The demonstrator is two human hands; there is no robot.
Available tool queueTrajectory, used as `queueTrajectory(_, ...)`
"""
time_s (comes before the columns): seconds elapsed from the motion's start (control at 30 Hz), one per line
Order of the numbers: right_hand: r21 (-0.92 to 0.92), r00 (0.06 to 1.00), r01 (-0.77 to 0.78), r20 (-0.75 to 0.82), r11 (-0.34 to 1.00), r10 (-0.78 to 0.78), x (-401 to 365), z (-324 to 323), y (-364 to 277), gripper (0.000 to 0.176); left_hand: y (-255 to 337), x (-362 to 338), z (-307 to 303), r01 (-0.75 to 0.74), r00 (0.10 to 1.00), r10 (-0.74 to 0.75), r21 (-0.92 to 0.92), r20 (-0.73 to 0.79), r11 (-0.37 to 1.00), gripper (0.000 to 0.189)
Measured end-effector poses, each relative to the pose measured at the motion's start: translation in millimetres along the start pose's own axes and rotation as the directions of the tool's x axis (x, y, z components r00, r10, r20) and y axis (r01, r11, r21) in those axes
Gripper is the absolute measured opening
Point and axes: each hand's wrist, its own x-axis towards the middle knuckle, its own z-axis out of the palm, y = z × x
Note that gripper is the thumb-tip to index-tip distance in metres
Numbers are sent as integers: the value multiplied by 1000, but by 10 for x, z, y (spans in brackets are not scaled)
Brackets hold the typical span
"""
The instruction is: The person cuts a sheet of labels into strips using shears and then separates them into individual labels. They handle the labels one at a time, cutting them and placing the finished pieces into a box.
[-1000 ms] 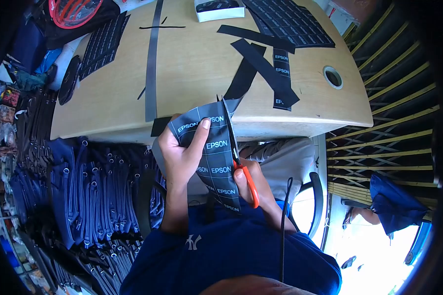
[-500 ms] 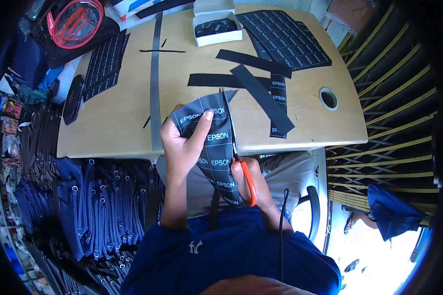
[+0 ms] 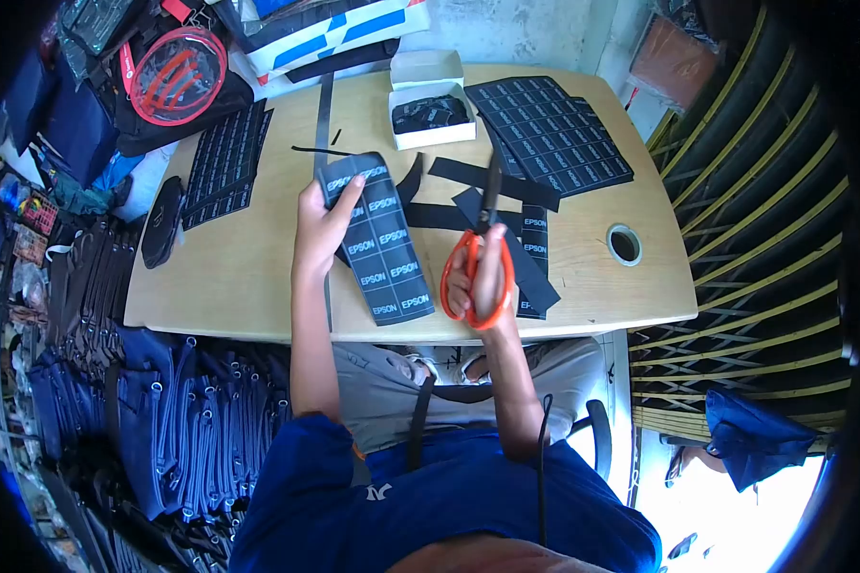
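My left hand (image 3: 323, 227) grips the upper left part of a black EPSON-printed sheet (image 3: 384, 250), its thumb on the front. The sheet hangs over the table near its front edge. Orange-handled scissors (image 3: 478, 277) are in my right hand (image 3: 487, 282), blades pointing up and apart from the sheet. A narrow dark strip (image 3: 413, 178) stands just right of the sheet's top. Behind the scissors, plain black strips (image 3: 521, 250) lie crossed over one another and over a printed EPSON strip (image 3: 535, 225).
On the table (image 3: 229, 277), a white box (image 3: 434, 134) holds dark pieces. Printed sheets (image 3: 554, 134) are stacked at the back right, more (image 3: 225, 167) at the left. A round hole (image 3: 624, 244) is at the right. Dark blue straps (image 3: 210, 430) hang below left.
The scissors have moved away from the sheet to the right. The sheet has shifted left and straightened, and a narrow strip now shows apart from it. The view has shifted slightly.
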Motion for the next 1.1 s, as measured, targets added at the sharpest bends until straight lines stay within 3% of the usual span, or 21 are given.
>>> queueTrajectory(0.03, 25, 1000, 14, 0, 1000, -14, -30, -59, 14, 70, -21, -77, -30, 3, 1000, -3, 2, -3, 1000, 18)
queueTrajectory(0.1, -100, 996, 72, -36, 992, -76, -151, -131, 11, 72, -27, -269, -88, 109, 993, -114, -148, -25, 983, 17)
queueTrajectory(0.3, -25, 995, 84, 57, 996, -83, -465, -272, 22, 68, -260, -651, 110, 97, 986, -93, -22, 138, 995, 26)
queueTrajectory(0.37, -45, 982, 176, 74, 983, -172, -515, -288, 52, 67, -190, -734, 210, 221, 963, -205, -74, 176, 973, 28)
queueTrajectory(0.4, -42, 967, 241, 96, 970, -236, -538, -284, 49, 67, -426, -685, 211, 90, 982, -83, -32, 168, 995, 31)
queueTrajectory(0.43, -45, 966, 244, 98, 969, -239, -555, -291, 61, 67, -410, -662, 237, 86, 983, -79, -36, 167, 996, 31)
queueTrajectory(0.5, -77, 964, 261, 82, 962, -254, -579, -315, 99, 68, -357, -631, 281, -69, 995, 43, 293, 94, 954, 36)
queueTrajectory(0.53, -80, 961, 267, 93, 960, -260, -618, -320, 72, 68, -288, -615, 292, -76, 994, 44, 356, 97, 931, 38)
queueTrajectory(0.57, -80, 961, 267, 99, 960, -259, -642, -330, 63, 68, -293, -612, 298, -76, 995, 46, 357, 92, 931, 38)
queueTrajectory(0.63, -92, 955, 287, 109, 953, -277, -693, -364, 61, 68, -340, -630, 317, -297, 955, 274, 434, 116, 850, 36)
queueTrajectory(0.67, -65, 960, 262, 120, 963, -253, -721, -399, 70, 67, -356, -667, 336, -322, 947, 296, 377, 125, 869, 43)
queueTrajectory(0.7, -63, 961, 257, 120, 964, -248, -747, -425, 74, 67, -336, -710, 360, -317, 948, 292, 381, 124, 869, 43)
queueTrajectory(0.77, -131, 961, 258, 132, 957, -241, -793, -480, 81, 65, -278, -783, 401, -81, 996, 71, 250, 47, 965, 57)
queueTrajectory(0.8, -163, 961, 258, 147, 952, -235, -815, -523, 84, 62, -305, -763, 402, -92, 994, 78, 196, 76, 976, 67)
queueTrajectory(0.9, -269, 953, 275, 203, 923, -225, -900, -650, 142, 59, -370, -761, 403, -169, 985, 160, 141, 70, 975, 71)
queueTrajectory(0.97, -323, 939, 321, 233, 890, -254, -982, -725, 201, 56, -358, -811, 372, -127, 990, 120, 100, 69, 987, 71)
queueTrajectory(1.03, -278, 951, 254, 245, 926, -187, -1126, -744, 249, 54, -349, -877, 303, -186, 981, 161, 304, 106, 934, 66)
queueTrajectory(1.07, -294, 941, 282, 273, 913, -203, -1166, -797, 325, 52, -322, -932, 261, -264, 964, 245, 535, 106, 802, 54)
queueTrajectory(1.1, -291, 948, 236, 279, 927, -153, -1237, -791, 326, 53, -268, -984, 241, -256, 966, 239, 539, 102, 803, 54)
